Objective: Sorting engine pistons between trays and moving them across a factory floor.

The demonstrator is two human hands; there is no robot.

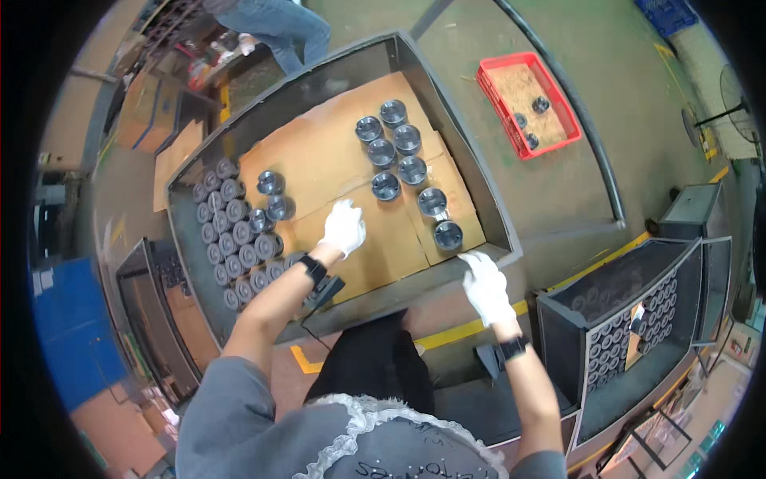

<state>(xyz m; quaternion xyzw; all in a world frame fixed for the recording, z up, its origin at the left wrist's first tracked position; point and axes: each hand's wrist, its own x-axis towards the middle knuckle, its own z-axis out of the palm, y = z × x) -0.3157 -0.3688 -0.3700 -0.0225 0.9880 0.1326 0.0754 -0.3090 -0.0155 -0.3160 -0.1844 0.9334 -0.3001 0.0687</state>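
Observation:
My left hand (pixel 345 229), in a white glove, hovers over the cardboard sheet (pixel 319 152) inside a large grey metal bin. Its fingers are stretched out and nothing shows in them. By the bin's near right corner is my gloved right hand (pixel 485 287), fingers extended beside the rim (pixel 504 257) and holding nothing visible; contact with the rim is unclear. Several shiny, dark, cup-shaped metal parts (pixel 385 186) stand in a loose group right of my left hand. Left of it, a few similar parts (pixel 280 207) adjoin tightly packed dark grey cylindrical parts (pixel 242 233).
A red crate (pixel 528 104) on the floor holds a few dark parts. At the right stands another metal bin (pixel 586 319) with packed round parts. A person in blue jeans (pixel 279 28) is beyond the far rim. A long dark pole (pixel 578 120) passes beside the crate.

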